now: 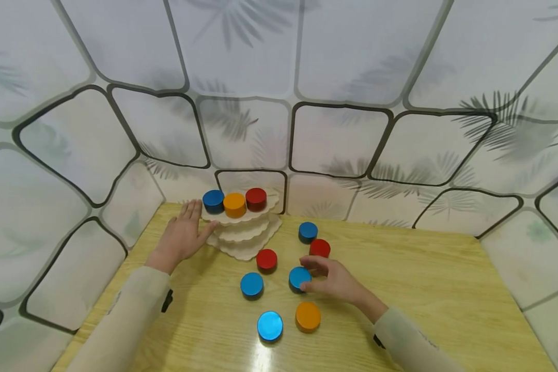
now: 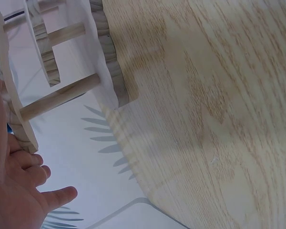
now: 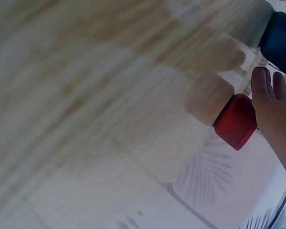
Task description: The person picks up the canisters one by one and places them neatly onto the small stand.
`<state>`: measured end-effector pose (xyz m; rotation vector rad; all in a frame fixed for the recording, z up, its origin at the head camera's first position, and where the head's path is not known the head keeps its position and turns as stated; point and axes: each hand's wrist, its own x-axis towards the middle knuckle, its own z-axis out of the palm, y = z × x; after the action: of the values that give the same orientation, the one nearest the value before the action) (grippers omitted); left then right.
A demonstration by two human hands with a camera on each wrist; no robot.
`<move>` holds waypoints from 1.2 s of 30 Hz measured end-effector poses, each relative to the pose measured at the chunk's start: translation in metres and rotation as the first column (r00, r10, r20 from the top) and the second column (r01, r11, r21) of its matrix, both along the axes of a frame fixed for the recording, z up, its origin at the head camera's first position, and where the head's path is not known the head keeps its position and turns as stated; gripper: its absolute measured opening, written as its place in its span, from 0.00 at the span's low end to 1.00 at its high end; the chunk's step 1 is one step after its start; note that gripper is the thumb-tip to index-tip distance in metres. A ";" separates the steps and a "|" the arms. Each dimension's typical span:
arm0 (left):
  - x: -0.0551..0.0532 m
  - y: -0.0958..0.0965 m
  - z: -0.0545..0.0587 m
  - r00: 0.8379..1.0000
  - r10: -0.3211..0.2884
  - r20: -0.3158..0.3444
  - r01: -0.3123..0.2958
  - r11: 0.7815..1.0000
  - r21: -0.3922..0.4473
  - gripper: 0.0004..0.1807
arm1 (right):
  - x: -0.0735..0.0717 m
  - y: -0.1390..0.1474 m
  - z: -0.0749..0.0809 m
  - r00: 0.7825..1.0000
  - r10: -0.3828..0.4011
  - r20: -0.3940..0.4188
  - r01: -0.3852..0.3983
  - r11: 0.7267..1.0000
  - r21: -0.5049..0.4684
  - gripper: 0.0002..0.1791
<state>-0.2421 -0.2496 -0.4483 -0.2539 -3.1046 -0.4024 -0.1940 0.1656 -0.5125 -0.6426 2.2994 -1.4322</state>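
A small three-tier wooden stand (image 1: 245, 235) with wavy edges stands at the back left. Its top tier bears a blue (image 1: 213, 202), an orange (image 1: 234, 205) and a red round piece (image 1: 256, 200). My left hand (image 1: 182, 232) holds the left end of that tier, thumb in front and fingers behind; the tier's edge and wooden posts (image 2: 62, 98) show in the left wrist view. My right hand (image 1: 333, 279) reaches around a blue round piece (image 1: 298, 278) on the table, fingers spread, thumb over its near edge. A red piece (image 1: 320, 248) lies just behind the fingers.
More round pieces lie on the wooden table (image 1: 400, 268): red (image 1: 266, 260), blue (image 1: 252, 285), light blue (image 1: 270, 326), orange (image 1: 308, 316) and blue (image 1: 308, 232) near the back. A patterned wall covering (image 1: 339, 139) rises behind and at both sides.
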 end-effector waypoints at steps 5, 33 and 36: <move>0.000 0.001 0.000 1.000 -0.001 -0.001 0.001 1.000 -0.004 0.53 | 0.000 0.002 -0.005 0.999 0.032 0.008 -0.032 0.999 0.006 0.38; 0.001 0.000 -0.001 1.000 0.004 0.000 -0.004 1.000 -0.001 0.53 | 0.000 -0.001 -0.002 0.998 0.049 -0.032 -0.045 0.993 0.108 0.35; 0.001 0.000 0.000 1.000 0.005 -0.001 -0.005 1.000 0.002 0.53 | -0.001 -0.001 -0.002 0.998 0.047 -0.035 -0.043 0.993 0.110 0.34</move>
<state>-0.2410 -0.2494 -0.4485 -0.2464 -3.1032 -0.4057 -0.1946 0.1647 -0.5144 -0.6895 2.3578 -1.2752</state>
